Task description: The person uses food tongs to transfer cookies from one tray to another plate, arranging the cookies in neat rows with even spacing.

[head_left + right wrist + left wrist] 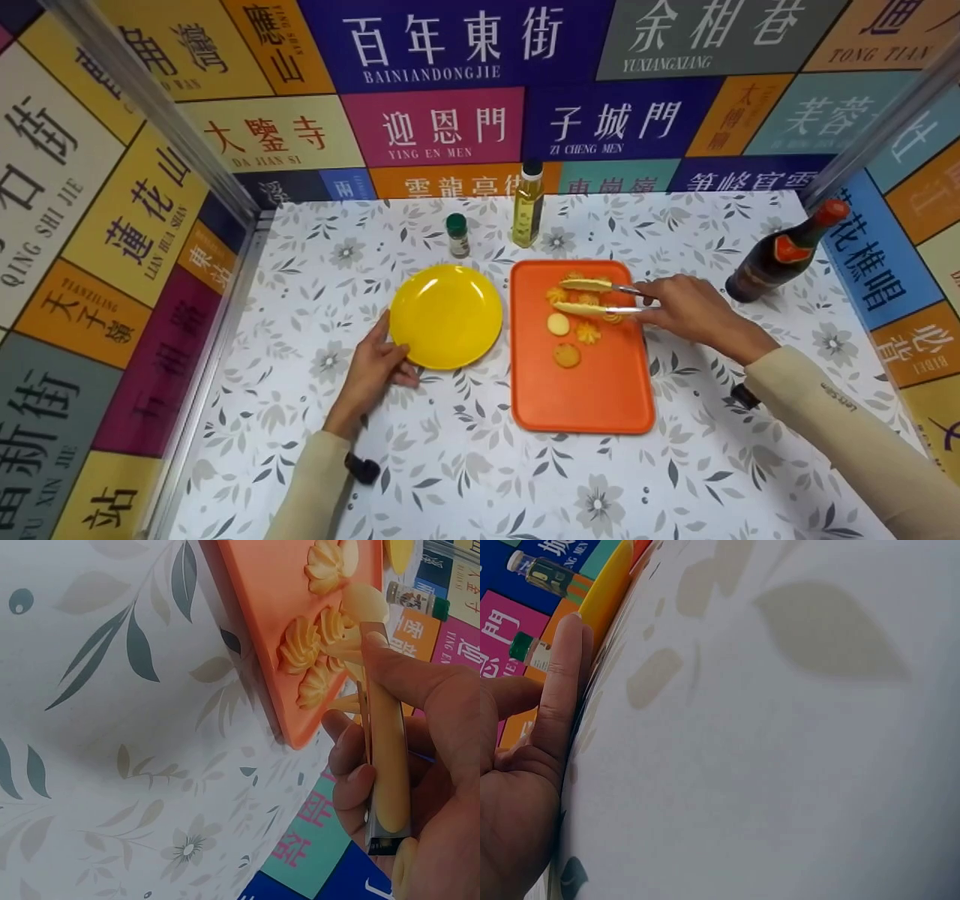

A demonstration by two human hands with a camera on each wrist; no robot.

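At the lower left rim of a yellow plate [446, 319], my left hand [375, 356] touches the edge. Straight fingers [561, 682] show beside the plate in the left wrist view. My right hand [686, 307] grips metal tongs [626, 310] with cream-coloured tips and handle covers. Their two arms stand apart over several cookies on an orange tray [581, 401]. Swirled cookies [300, 645] lie under and around the tips, which partly hide some of them. Nearer me on the tray are a pale round cookie [558, 324], a star-shaped cookie [588, 333] and a browner round one [567, 355].
Behind the plate stands a small green-capped jar [458, 236], with a tall bottle of yellow oil [528, 206] to its right. A dark red-capped bottle [784, 255] stands at the right, beyond my right hand. Sign-printed walls [435, 124] border the leaf-patterned table [450, 457].
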